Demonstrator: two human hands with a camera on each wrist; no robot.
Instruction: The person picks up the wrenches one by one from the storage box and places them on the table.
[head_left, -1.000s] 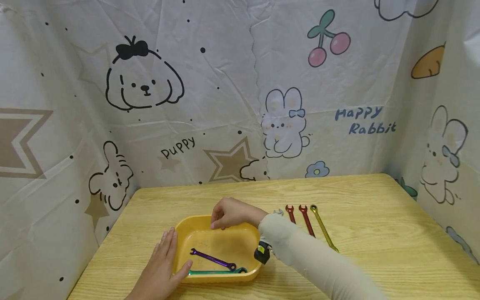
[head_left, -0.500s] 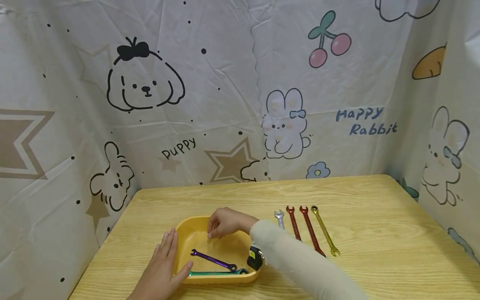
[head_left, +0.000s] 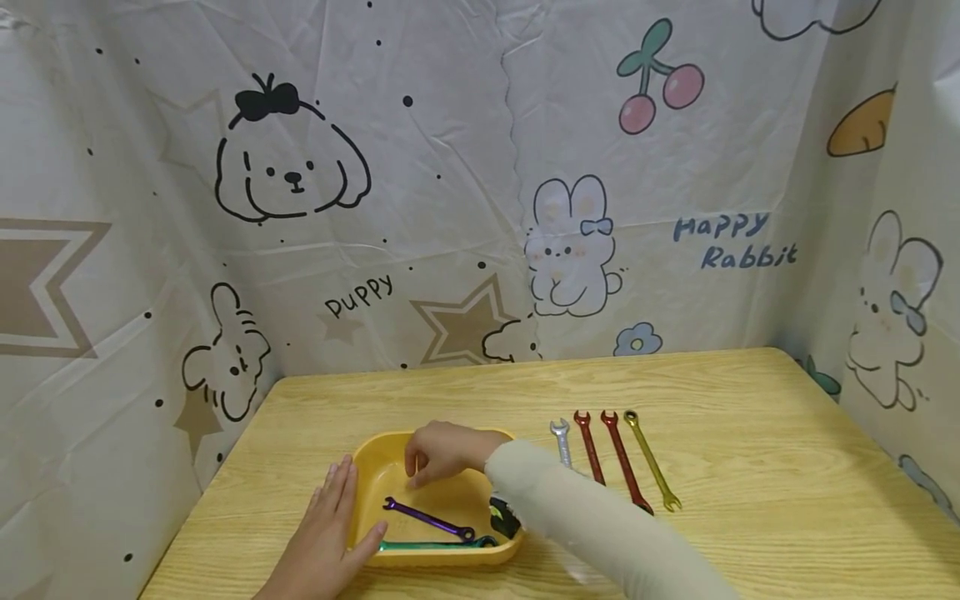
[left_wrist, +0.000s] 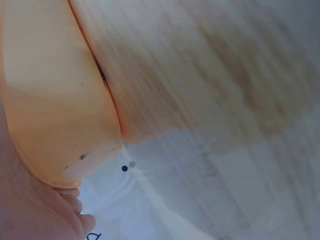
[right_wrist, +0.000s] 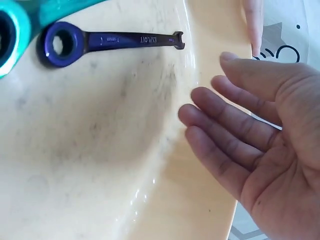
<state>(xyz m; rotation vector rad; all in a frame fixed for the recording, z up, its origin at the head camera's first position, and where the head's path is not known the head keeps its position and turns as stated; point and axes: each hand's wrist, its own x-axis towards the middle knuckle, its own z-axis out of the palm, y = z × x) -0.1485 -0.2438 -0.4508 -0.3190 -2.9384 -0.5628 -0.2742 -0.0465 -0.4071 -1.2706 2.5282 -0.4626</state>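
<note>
Fingers of the right hand (head_left: 444, 454) hang loosely bent, free of any grip, above the yellow tray (head_left: 438, 559); in the head view they have shifted toward seven o'clock. Purple wrench (head_left: 427, 518) and green wrench (head_left: 427, 546) lie inside at six o'clock. The left hand (head_left: 317, 529) rests straight-fingered at nine. Wood-grain table (head_left: 765, 450), cartoon-printed cloth (head_left: 450, 208) around.

Left wrist: that hand touches the tray's rim at seven o'clock.

Right wrist: relaxed fingers, purple wrench apart at ten.
</note>
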